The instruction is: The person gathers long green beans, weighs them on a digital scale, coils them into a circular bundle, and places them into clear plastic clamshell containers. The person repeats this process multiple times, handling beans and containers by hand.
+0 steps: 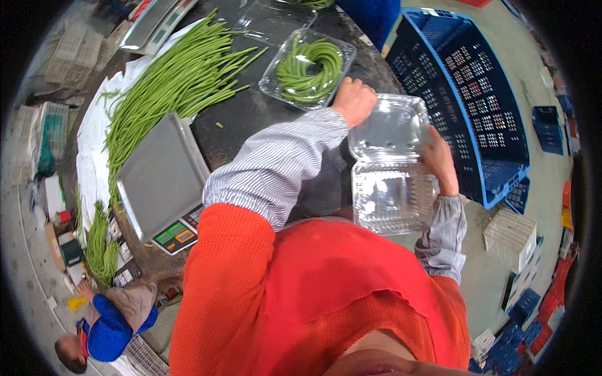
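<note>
An empty clear plastic clamshell container point(392, 188) lies opened out before me, its lid farther away than its ribbed base. My right hand point(439, 162) grips its right side near the hinge. My left hand point(355, 101), fingers curled, is between the lid's far left corner and a filled clear container point(268, 87); its fingertips are hidden, so what it grips is unclear. Inside that filled container is a ring of coiled green long beans point(308, 70). A big pile of loose long beans point(174, 80) spreads over white sheeting at the left, beside a digital scale point(162, 178) with a metal pan.
Blue plastic crates point(463, 94) stand against the table's right side. Another clear container point(273, 21) and a second metal-topped device point(157, 23) are at the far side. More long beans point(101, 249) lie lower left, near another person point(110, 326) in blue. A white basket point(510, 239) is lower right.
</note>
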The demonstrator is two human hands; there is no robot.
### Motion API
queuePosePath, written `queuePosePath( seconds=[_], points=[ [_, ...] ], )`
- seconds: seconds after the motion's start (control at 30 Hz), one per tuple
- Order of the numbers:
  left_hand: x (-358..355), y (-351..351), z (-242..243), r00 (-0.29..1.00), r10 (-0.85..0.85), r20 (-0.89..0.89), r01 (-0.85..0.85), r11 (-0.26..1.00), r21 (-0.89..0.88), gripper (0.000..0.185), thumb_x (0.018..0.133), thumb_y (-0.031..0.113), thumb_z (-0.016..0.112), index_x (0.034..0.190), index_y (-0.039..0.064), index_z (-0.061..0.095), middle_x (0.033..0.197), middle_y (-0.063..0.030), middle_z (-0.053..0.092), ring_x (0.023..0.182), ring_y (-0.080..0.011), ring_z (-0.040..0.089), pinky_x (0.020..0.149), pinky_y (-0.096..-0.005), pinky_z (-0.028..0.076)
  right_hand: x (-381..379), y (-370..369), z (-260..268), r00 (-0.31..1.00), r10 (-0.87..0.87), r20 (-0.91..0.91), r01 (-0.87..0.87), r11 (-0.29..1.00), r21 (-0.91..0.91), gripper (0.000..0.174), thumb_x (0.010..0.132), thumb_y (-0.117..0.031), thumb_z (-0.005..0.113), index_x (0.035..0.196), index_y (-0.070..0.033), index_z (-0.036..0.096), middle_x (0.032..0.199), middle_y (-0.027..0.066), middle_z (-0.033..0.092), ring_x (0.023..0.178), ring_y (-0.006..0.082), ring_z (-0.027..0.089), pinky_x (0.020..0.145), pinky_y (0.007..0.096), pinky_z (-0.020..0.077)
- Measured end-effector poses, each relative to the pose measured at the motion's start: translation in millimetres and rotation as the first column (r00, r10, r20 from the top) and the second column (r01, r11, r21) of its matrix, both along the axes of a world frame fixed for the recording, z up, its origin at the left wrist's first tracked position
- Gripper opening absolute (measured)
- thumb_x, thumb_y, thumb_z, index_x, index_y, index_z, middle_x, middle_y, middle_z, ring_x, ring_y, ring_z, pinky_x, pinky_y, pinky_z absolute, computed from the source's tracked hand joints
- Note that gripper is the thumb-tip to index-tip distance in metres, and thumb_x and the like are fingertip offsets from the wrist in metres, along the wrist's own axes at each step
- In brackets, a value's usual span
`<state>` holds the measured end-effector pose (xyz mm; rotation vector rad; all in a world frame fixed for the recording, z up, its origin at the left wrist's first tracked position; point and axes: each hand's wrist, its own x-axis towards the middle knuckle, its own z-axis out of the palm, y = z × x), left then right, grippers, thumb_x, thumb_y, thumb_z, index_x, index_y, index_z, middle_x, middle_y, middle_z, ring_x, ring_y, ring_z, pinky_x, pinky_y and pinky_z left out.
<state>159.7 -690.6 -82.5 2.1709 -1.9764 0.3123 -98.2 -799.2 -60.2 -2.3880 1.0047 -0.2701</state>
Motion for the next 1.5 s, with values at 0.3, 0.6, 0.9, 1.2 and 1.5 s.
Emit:
queuePosePath(
  seconds=[0.3, 0.6, 0.9, 1.2, 1.5],
  points=[
    [-4, 6, -6, 1.0, -0.019, 0.024, 0.02, 0.998, -0.054, 0.008, 0.075, 0.011, 0.06, 0.073, 0.008, 0.067, 0.075, -0.0065, 0.066, 0.077, -0.0218, 0.064, 0.071, -0.0363, 0.045, 4, -5, 2, 0.997, 0.04, -0.067, -0.038, 0.999, 0.028, 0.054, 0.081, -0.004, 0.051, 0.133, 0.011, 0.047, 0.11, 0.0372, 0.06, 0.108, 0.0448, 0.061, 0.093, 0.0445, 0.048],
    [-1, 9, -10, 0.996, -0.001, -0.092, -0.016, 0.984, -0.178, 0.006, 0.071, 0.011, 0.062, 0.074, 0.008, 0.067, 0.079, -0.0061, 0.065, 0.087, -0.0233, 0.062, 0.069, -0.0395, 0.049, 10, 1, 6, 0.997, 0.044, -0.058, -0.042, 0.999, 0.026, 0.053, 0.08, -0.002, 0.051, 0.132, 0.01, 0.048, 0.106, 0.0367, 0.061, 0.105, 0.0458, 0.061, 0.089, 0.047, 0.0492],
    [3, 12, -11, 0.996, -0.003, -0.087, -0.019, 0.968, -0.249, 0.007, 0.077, 0.009, 0.059, 0.072, 0.008, 0.063, 0.076, -0.0066, 0.062, 0.081, -0.0259, 0.059, 0.066, -0.0397, 0.05, 16, 6, -1, 0.99, -0.033, -0.137, 0.03, 0.999, -0.02, 0.043, 0.081, -0.001, 0.049, 0.123, 0.01, 0.046, 0.086, 0.0368, 0.062, 0.084, 0.05, 0.063, 0.076, 0.0539, 0.0494],
    [3, 13, -7, 0.997, -0.048, -0.058, 0.027, 0.947, -0.319, 0.007, 0.075, 0.008, 0.059, 0.068, 0.009, 0.058, 0.072, -0.0044, 0.058, 0.078, -0.0245, 0.057, 0.065, -0.0375, 0.048, 19, 13, 5, 0.995, -0.023, -0.093, 0.02, 0.999, -0.028, 0.036, 0.081, 0.0, 0.046, 0.115, 0.012, 0.045, 0.079, 0.0365, 0.061, 0.078, 0.051, 0.063, 0.071, 0.0553, 0.0493],
    [5, 15, -1, 0.987, -0.023, -0.161, -0.015, 0.972, -0.234, 0.009, 0.08, 0.018, 0.071, 0.083, 0.009, 0.069, 0.081, -0.0037, 0.063, 0.083, -0.0257, 0.059, 0.074, -0.0367, 0.051, 21, 14, 7, 0.985, -0.065, -0.158, 0.064, 0.998, -0.012, 0.043, 0.082, 0.0, 0.046, 0.123, 0.013, 0.045, 0.083, 0.0348, 0.063, 0.081, 0.0487, 0.064, 0.073, 0.0532, 0.0508]
  ],
)
